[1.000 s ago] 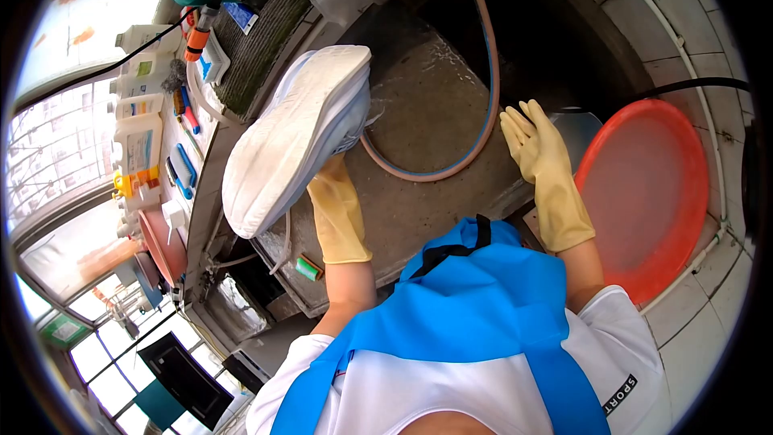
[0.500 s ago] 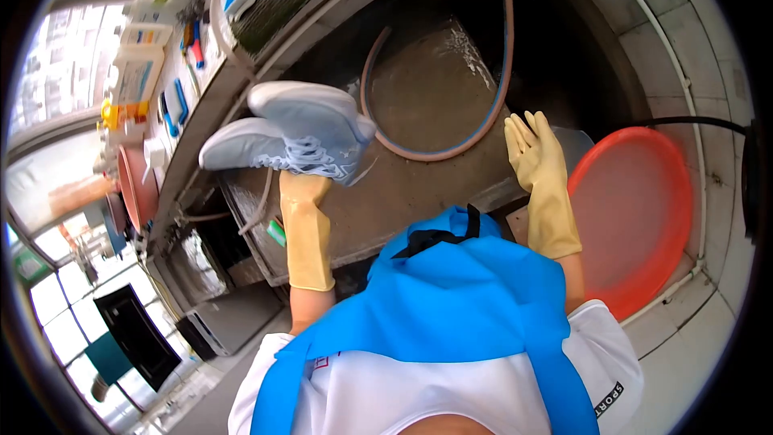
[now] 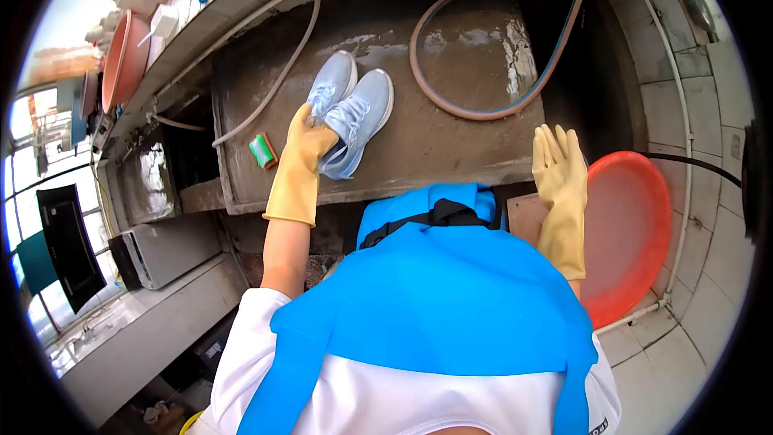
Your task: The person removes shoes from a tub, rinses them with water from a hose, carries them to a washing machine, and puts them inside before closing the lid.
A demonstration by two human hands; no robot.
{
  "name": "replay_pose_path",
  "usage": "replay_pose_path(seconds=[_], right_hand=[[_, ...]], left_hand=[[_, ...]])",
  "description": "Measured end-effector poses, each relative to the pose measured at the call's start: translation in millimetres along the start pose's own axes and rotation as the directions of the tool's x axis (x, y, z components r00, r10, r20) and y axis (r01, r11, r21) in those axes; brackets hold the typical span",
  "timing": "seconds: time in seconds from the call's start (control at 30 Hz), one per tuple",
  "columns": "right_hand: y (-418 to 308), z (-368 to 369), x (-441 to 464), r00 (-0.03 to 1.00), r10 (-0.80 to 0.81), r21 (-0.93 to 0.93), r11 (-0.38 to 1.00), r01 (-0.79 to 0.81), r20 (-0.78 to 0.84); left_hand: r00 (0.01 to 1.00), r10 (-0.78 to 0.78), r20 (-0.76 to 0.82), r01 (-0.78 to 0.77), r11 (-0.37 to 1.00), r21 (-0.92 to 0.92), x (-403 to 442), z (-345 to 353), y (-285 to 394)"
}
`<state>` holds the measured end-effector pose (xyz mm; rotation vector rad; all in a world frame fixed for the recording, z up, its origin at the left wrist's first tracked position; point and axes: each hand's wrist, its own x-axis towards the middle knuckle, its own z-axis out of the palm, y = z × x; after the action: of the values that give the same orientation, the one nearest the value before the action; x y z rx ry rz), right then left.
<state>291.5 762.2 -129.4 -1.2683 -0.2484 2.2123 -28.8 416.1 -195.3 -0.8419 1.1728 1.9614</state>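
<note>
1. Gripping a pair of pale blue shoes (image 3: 364, 117) by the heel end with the left hand (image 3: 312, 137), toward the left part of a grey-brown slab (image 3: 463, 149)
2. Keeping the thumb along the heel of the left-hand shoe, with most of the other fingers hidden by the shoes; cannot tell whether spread or pressed together
3. Pointing both toes away from the body, side by side, laces upward, with white sole edges showing along the right; cannot tell whether resting fully on the slab or held slightly above
4. Holding the right hand (image 3: 559, 167) near the slab's near right corner, fingers straight and almost side by side, with slim gaps toward the tips
5. Overlapping the left edge of a round red basin (image 3: 663, 201) in view with the right forearm's glove; cannot tell whether touching
6. Wearing yellow gloves (image 3: 296, 187) on both hands, plus a blue apron (image 3: 451, 298) over a white top (image 3: 435, 391)
7. Just left of the left wrist, lying on the slab: a small green and orange sponge (image 3: 262, 151)
8. Between both hands, farther from the body: a looped tan hose (image 3: 483, 114) with a blue stripe
</note>
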Motion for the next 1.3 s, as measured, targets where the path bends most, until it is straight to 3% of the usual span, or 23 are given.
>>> replay_pose_path(seconds=[0.07,0.13,0.17,0.23,0.3,0.4,0.43,0.53,0.57,0.6,0.63,0.7,0.73,0.77,0.83,0.97,1.1,1.17,1.2,1.3], right_hand=[[13,-6,-16,1.000,-0.004,-0.039,0.999,0.004,-0.011],[30,-11,-23,1.000,0.015,-0.055,0.998,-0.016,-0.020],[38,-10,-27,1.000,0.014,-0.073,0.997,-0.014,-0.008],[55,-5,-37,0.999,0.031,-0.081,0.996,-0.031,-0.008],[68,3,-47,1.000,0.029,-0.129,0.991,-0.029,-0.002],[88,15,-61,1.000,0.030,-0.173,0.984,-0.031,-0.008],[94,17,-65,1.000,0.027,-0.186,0.982,-0.028,-0.007],[111,19,-74,1.000,0.012,-0.190,0.982,-0.012,0.000],[116,20,-77,1.000,0.013,-0.180,0.984,-0.014,-0.006],[122,22,-79,1.000,0.012,-0.169,0.985,-0.014,-0.013],[128,24,-82,1.000,0.001,-0.176,0.984,-0.004,-0.015],[141,29,-90,0.998,-0.001,-0.255,0.967,-0.016,-0.067],[148,32,-95,0.998,0.003,-0.264,0.964,-0.019,-0.061],[155,35,-101,0.998,0.007,-0.268,0.963,-0.023,-0.059],[166,41,-113,0.999,0.006,-0.270,0.963,-0.016,-0.039],[178,37,-127,0.998,-0.005,-0.266,0.964,-0.010,-0.057],[183,29,-130,0.997,0.014,-0.244,0.969,-0.033,-0.078],[181,26,-128,0.996,0.027,-0.223,0.974,-0.046,-0.085],[179,25,-126,0.997,0.025,-0.218,0.975,-0.041,-0.076],[171,28,-120,0.998,0.051,-0.241,0.969,-0.057,-0.029]], left_hand=[[0.961,0.009,0.275,-0.086,0.959,0.272,17,-63,8],[0.880,0.213,0.424,-0.420,0.765,0.488,-44,-52,4],[0.879,0.225,0.421,-0.424,0.773,0.472,-57,-54,16],[0.958,0.167,0.234,-0.189,0.979,0.076,-72,-70,37],[0.957,0.226,0.183,-0.245,0.966,0.088,-82,-87,46],[0.905,0.406,0.125,-0.423,0.836,0.349,-72,-128,56],[0.907,0.405,0.120,-0.421,0.842,0.338,-65,-139,55],[0.850,0.493,0.186,-0.496,0.631,0.597,-56,-148,54],[0.852,0.491,0.184,-0.496,0.639,0.588,-59,-142,52],[0.783,0.534,0.318,-0.540,0.331,0.774,-69,-128,53],[0.719,0.518,0.463,-0.529,-0.024,0.848,-72,-118,51],[0.646,0.278,0.711,-0.619,-0.354,0.701,-49,-103,51],[0.439,0.283,0.853,-0.598,-0.617,0.512,-33,-105,38],[0.439,0.232,0.868,-0.550,-0.695,0.463,-6,-114,26],[0.765,-0.110,0.635,-0.446,-0.801,0.399,-13,-82,45],[0.696,-0.145,0.704,-0.506,-0.794,0.337,-11,-91,50],[0.809,-0.205,0.551,-0.455,-0.812,0.366,-18,-95,48],[0.699,-0.017,0.715,-0.465,-0.771,0.435,-22,-88,37],[0.844,0.013,0.536,-0.375,-0.701,0.606,-35,-64,38],[0.886,0.087,0.456,-0.311,-0.620,0.721,1,-52,16]])
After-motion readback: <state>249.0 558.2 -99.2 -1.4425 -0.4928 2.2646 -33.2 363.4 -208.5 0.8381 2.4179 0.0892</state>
